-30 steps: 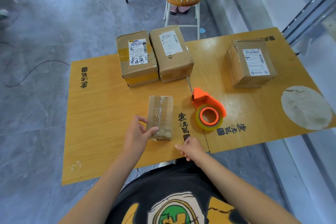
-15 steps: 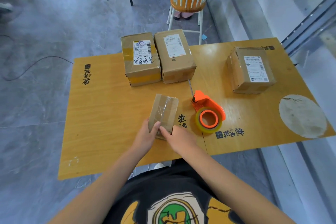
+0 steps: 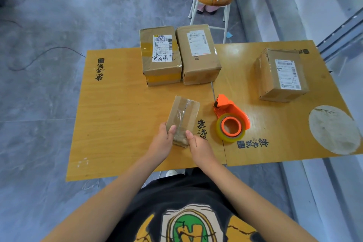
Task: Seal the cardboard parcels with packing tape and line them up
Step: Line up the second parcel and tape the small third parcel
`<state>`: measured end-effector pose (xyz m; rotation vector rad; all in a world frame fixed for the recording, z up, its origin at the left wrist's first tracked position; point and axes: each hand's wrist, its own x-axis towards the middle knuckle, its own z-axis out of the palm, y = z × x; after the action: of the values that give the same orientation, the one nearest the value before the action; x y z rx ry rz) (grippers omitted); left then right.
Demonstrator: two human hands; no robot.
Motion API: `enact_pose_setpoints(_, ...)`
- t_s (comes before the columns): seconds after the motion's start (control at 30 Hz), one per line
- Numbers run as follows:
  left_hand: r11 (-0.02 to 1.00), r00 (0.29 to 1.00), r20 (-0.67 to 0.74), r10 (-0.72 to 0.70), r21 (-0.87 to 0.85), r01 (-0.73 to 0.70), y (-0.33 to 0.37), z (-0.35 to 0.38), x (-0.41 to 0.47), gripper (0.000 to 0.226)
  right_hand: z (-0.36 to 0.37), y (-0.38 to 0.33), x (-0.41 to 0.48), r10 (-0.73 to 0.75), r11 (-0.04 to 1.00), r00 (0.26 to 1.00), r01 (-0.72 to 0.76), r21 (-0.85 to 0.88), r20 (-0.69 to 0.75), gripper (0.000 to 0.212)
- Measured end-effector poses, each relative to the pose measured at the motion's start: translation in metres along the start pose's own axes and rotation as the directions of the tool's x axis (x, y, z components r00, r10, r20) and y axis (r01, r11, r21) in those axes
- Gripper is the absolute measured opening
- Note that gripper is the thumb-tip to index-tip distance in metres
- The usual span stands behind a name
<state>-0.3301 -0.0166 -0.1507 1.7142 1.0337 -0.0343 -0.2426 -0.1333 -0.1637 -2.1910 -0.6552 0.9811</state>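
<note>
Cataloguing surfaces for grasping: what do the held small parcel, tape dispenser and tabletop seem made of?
Small parcel: matte brown cardboard, glossy clear tape wrinkled along its seam. Tape dispenser: smooth orange shell, likely moulded plastic. Tabletop: printed-looking wood grain with slight sheen, probably laminate.

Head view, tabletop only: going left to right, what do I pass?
From the left: parcel with handwritten label -> parcel with printed label -> orange tape dispenser -> lone parcel -> round pale patch. The small taped parcel overlaps the first two, so it is left out.
</note>
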Motion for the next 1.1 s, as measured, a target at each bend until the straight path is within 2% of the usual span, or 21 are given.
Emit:
enact_pose_setpoints(0.1, 0.998, 0.997, 0.064, -0.037, -0.049, 0.04, 0.003, -0.003, 0.003, 0.044, -0.003, -0.001, 0.002, 0.015, 0.999, 1.0, -0.014, -0.037, 0.027, 0.064)
enact_pose_setpoints(0.17, 0.998, 0.998, 0.056, -0.033, -0.048, 0.036, 0.002, -0.001, 0.003, 0.052, -0.004, -0.003, 0.003, 0.033, 0.996, 0.999, -0.03, -0.089, 0.037, 0.062)
enact_pose_setpoints(0.27, 0.999, 1.0, -0.018, -0.023, -0.049, 0.022, -0.003, 0.004, 0.003, 0.04, 0.001, -0.005, 0.004, 0.069, 0.993, 0.997, -0.066, -0.101, 0.027, 0.065)
enact_pose_setpoints(0.4, 0.989, 0.998, 0.012, 0.056, 0.138, -0.057, -0.005, -0.003, 0.002, 0.032, 0.001, -0.004, 0.006, 0.099, 0.994, 0.991, -0.094, -0.059, 0.09, 0.067)
enact_pose_setpoints(0.47, 0.983, 0.998, 0.03, 0.053, 0.177, -0.057, -0.007, -0.008, 0.003, 0.033, -0.007, -0.004, 0.007, 0.12, 0.992, 0.982, -0.115, -0.045, 0.143, 0.062)
enact_pose_setpoints(0.53, 0.985, 0.996, 0.055, 0.068, 0.153, -0.076, -0.008, -0.014, 0.006, 0.038, -0.015, -0.005, 0.01, 0.173, 0.984, 0.969, -0.177, 0.006, 0.174, 0.051)
enact_pose_setpoints(0.63, 0.983, 0.988, 0.089, 0.124, 0.126, -0.135, -0.005, -0.025, 0.014, 0.039, -0.022, -0.01, 0.015, 0.244, 0.94, 0.956, -0.275, 0.203, 0.163, 0.044)
enact_pose_setpoints(0.73, 0.986, 0.987, 0.062, 0.151, 0.065, -0.155, -0.001, -0.025, 0.02, 0.032, -0.023, -0.02, 0.018, 0.268, 0.865, 0.957, -0.289, 0.409, 0.11, 0.033)
enact_pose_setpoints(0.8, 0.995, 0.995, 0.019, 0.101, -0.021, -0.101, -0.003, -0.023, 0.024, 0.033, -0.027, -0.024, 0.017, 0.23, 0.858, 0.972, -0.227, 0.461, 0.052, 0.026)
enact_pose_setpoints(0.87, 0.987, 0.999, -0.04, 0.035, -0.157, -0.041, -0.008, -0.022, 0.025, 0.032, -0.032, -0.026, 0.016, 0.149, 0.901, 0.989, -0.139, 0.41, 0.008, 0.022)
enact_pose_setpoints(0.93, 0.971, 0.998, -0.062, -0.004, -0.238, -0.011, -0.015, -0.019, 0.023, 0.029, -0.033, -0.024, 0.02, 0.107, 0.934, 0.994, -0.095, 0.343, -0.017, 0.035)
enact_pose_setpoints(1.03, 0.913, 0.994, -0.017, -0.111, -0.396, 0.095, -0.022, -0.014, 0.017, 0.025, -0.028, -0.025, 0.022, 0.153, 0.962, 0.979, -0.117, 0.247, -0.133, 0.042)
enact_pose_setpoints(1.1, 0.887, 0.989, -0.03, -0.147, -0.447, 0.119, -0.026, -0.014, 0.016, 0.025, -0.025, -0.021, 0.023, 0.216, 0.969, 0.963, -0.19, 0.16, -0.159, 0.065)
